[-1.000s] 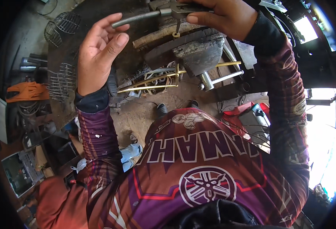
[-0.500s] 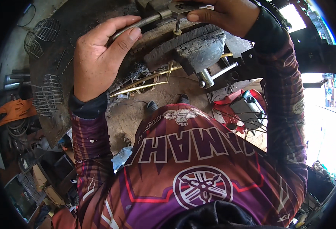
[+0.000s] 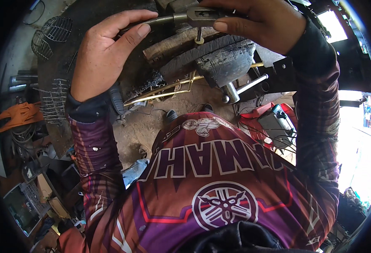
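Observation:
A steel tap wrench (image 3: 178, 18) with a slotted middle body spans my two hands at the top of the view. My left hand (image 3: 105, 48) is closed around its left handle, thumb and forefinger along the bar. The fingers of my right hand (image 3: 257, 23) are closed on the right end by the body, partly hiding it. From the body a thin shank, apparently a tap (image 3: 199, 33), points down into a small brass-coloured ring (image 3: 199, 41). Just below sits a dark bench vise (image 3: 227, 63); whether its jaws grip the ring's piece cannot be seen.
A brown, worn bar (image 3: 162, 49) lies along the vise. The vise's handle (image 3: 253, 83) sticks out toward me. Bent gold-coloured rods (image 3: 158, 93) hang beneath the bench. Wire cages (image 3: 57, 33) rest at the far left. A red and grey machine (image 3: 274, 122) with cables stands on the floor right.
The tap wrench has turned slightly and lies more level. My left hand has shifted a little left and my right hand slightly nearer; both keep their hold. The view has shifted slightly.

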Tool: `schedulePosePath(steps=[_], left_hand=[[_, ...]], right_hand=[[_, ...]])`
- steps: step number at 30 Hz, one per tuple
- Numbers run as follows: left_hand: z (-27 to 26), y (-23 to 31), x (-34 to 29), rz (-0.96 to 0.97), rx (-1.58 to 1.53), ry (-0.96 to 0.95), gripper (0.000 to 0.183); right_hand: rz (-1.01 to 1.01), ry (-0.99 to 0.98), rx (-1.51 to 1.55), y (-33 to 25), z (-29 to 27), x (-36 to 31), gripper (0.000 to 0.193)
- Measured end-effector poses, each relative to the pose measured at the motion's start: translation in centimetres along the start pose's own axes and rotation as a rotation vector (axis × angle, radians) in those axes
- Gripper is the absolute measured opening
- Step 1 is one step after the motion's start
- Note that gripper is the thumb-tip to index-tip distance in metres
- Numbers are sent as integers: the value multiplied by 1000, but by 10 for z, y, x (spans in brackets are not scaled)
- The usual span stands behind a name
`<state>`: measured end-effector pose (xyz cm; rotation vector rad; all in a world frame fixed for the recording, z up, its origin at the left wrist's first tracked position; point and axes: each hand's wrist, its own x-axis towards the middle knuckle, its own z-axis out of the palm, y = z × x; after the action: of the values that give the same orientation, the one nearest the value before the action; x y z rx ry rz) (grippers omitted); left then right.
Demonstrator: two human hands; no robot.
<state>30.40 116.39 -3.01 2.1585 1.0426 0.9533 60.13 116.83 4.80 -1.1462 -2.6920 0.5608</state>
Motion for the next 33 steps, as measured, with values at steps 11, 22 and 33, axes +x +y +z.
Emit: schedulePosePath(steps=[11, 22, 33], left_hand=[[2, -17, 6, 52, -146, -9, 26], [3, -14, 8, 43, -94, 11, 25], [13, 20, 38, 265, 303, -104, 30]], right_hand=[[62, -139, 108, -7, -20, 3, 47], [145, -63, 100, 23, -1, -17, 38], [-10, 178, 139, 32, 18, -30, 34]])
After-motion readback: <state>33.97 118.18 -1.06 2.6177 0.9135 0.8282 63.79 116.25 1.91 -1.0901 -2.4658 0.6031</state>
